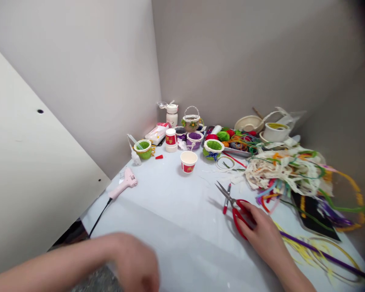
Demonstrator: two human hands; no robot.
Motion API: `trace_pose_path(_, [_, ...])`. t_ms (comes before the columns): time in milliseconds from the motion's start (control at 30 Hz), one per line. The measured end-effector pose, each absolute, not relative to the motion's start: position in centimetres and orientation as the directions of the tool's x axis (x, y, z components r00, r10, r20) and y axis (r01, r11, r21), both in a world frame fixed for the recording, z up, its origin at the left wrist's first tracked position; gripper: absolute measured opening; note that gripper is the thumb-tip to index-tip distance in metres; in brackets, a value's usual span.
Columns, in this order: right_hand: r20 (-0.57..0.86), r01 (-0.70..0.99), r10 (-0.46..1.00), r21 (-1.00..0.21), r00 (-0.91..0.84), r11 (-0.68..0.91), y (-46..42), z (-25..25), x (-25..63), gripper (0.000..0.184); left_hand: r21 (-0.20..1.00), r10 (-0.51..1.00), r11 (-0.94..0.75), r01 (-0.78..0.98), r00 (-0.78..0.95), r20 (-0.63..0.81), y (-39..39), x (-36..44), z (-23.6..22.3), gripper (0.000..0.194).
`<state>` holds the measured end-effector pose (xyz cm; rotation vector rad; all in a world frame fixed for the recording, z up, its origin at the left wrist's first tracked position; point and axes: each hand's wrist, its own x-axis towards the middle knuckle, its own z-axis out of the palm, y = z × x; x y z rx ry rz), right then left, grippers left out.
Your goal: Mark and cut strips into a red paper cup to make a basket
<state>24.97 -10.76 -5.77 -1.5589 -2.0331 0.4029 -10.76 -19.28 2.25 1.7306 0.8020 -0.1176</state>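
My right hand (263,231) grips a pair of scissors (235,205) by the red handles, with the blades slightly apart and pointing to the far left. Beneath the blades lies a red and grey pen (226,198). At the bottom edge, my left hand (136,261) is blurred and bent downward, its fingers mostly out of sight. A paper cup (188,163), white with a red band, stands upright mid-table, apart from both hands.
At left lies a pink glue gun (126,182) with its cord. Small green baskets (213,150), a purple basket (195,140) and stacked paper cups (171,140) stand behind. A tray (243,153) holds yarn balls; trimmings (286,168) and a dark phone-like slab (314,215) lie right.
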Motion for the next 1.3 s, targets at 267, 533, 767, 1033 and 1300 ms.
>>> trace_pose_path(267, [0.213, 0.777, 0.961, -0.57, -0.175, 0.267, -10.9, -5.3, 24.6, 0.041, 0.839, 0.968, 0.073, 0.539, -0.24, 0.07, -5.0, -8.6, -0.9, 0.075])
trace_pose_path(533, [0.205, 0.749, 0.966, -0.613, -0.157, 0.252, -11.2, -5.3, 24.5, 0.04, 0.857, 0.964, 0.055, 0.513, -0.252, 0.089, -0.5, -4.8, -2.4, 0.082])
trace_pose_path(767, [0.135, 0.556, 0.991, -0.825, 0.014, 0.105, -11.5, -5.2, 24.3, 0.04, 0.885, 0.961, -0.276, 0.376, 0.083, 0.264, -0.4, -3.6, -0.1, 0.067])
trace_pose_path(1033, [-0.024, 0.136, 0.995, -0.99, 0.093, -0.037, -11.4, -3.5, 24.5, 0.039, 0.979, 0.955, 0.002, -0.202, 0.291, 0.058, 1.3, 0.1, 0.8, 0.069])
trace_pose_path(1300, [-0.155, -0.002, 0.988, -0.988, -0.019, -0.155, -12.7, -2.5, 23.9, 0.037, 0.822, 0.918, 0.279, -0.496, 0.39, -0.076, 2.1, 1.5, 0.2, 0.071])
